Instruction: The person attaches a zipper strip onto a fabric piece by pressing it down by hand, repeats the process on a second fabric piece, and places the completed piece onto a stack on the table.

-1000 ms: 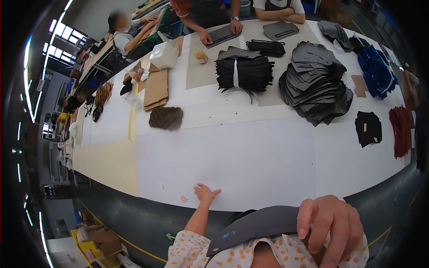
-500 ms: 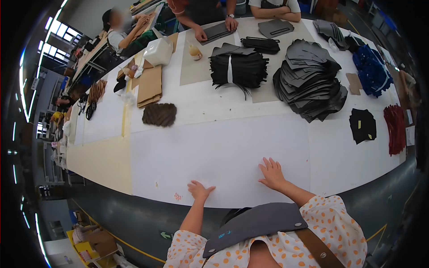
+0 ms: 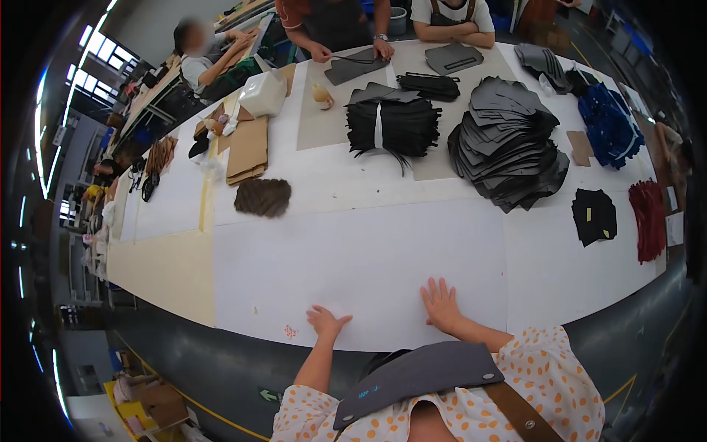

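Note:
My left hand [image 3: 326, 321] rests on the white sheet [image 3: 353, 250] near the table's front edge, fingers apart and holding nothing. To its right, my right hand [image 3: 442, 304] lies on the same sheet with its fingers spread, also holding nothing. Small red marks [image 3: 290, 331] show on the sheet left of my left hand. Beyond both hands lie a brown furry piece [image 3: 263, 197], a black bundle of strips [image 3: 390, 127] tied with a white band, and a tall fanned stack of dark grey cut pieces [image 3: 508, 144].
Across the table a co-worker's hands [image 3: 382, 48] handle a dark strip over a grey piece [image 3: 356, 66]. Another person sits with folded arms [image 3: 456, 32]. A yellowish bottle [image 3: 322, 96], brown cardboard [image 3: 248, 149], black pieces [image 3: 595, 217], red strips [image 3: 646, 221] and a blue bundle [image 3: 611, 125] lie about.
My right hand has shifted slightly down and its fingers point more straight ahead. The co-worker opposite has lifted a dark strip off the grey piece. The view has tilted slightly.

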### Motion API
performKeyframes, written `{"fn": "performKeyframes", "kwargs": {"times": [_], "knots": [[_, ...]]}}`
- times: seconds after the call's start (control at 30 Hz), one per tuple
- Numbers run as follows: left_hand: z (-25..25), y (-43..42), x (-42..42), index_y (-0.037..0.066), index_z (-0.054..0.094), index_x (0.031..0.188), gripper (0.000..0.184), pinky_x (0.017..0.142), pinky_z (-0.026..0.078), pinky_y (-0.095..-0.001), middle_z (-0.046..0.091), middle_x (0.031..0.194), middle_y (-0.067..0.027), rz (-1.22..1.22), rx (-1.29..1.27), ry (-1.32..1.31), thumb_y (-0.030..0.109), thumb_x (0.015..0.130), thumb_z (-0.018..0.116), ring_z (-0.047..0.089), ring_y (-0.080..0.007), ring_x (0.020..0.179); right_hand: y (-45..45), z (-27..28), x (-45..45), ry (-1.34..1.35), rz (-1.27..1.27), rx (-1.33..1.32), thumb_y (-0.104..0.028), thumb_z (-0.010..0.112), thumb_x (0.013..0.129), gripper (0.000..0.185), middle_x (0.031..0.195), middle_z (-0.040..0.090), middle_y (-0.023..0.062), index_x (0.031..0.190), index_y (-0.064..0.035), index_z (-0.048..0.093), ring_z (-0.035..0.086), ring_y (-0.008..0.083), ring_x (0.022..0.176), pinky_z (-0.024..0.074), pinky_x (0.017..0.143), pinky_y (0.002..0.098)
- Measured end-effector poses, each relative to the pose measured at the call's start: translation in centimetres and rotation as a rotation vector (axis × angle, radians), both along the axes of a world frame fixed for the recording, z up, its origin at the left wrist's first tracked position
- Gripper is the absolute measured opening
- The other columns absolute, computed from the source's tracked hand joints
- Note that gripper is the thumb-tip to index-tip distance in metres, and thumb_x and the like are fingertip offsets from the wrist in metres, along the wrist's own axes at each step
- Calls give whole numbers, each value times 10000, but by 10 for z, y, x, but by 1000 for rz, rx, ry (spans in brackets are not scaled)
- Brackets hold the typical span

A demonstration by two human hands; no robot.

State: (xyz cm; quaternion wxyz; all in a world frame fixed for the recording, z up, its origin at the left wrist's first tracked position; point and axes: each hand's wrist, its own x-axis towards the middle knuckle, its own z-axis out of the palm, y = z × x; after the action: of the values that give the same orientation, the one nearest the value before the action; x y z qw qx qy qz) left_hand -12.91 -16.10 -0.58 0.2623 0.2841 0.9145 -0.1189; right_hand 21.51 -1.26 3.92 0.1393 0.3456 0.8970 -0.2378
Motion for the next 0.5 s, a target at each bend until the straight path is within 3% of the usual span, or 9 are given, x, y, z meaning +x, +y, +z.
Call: {"fn": "performKeyframes", "kwargs": {"times": [0.5], "knots": [[-13,-9,-3,-126,92,1541,1428,1172,309,-530,149,1562,-419,39,47,-52,652,628,867,200,-552,1458,-1,-1,2,0,-2,-24,-332,835,766,1032,1624,113,322,1561,-10,261,120,575,1475,239,1076,772]]}}
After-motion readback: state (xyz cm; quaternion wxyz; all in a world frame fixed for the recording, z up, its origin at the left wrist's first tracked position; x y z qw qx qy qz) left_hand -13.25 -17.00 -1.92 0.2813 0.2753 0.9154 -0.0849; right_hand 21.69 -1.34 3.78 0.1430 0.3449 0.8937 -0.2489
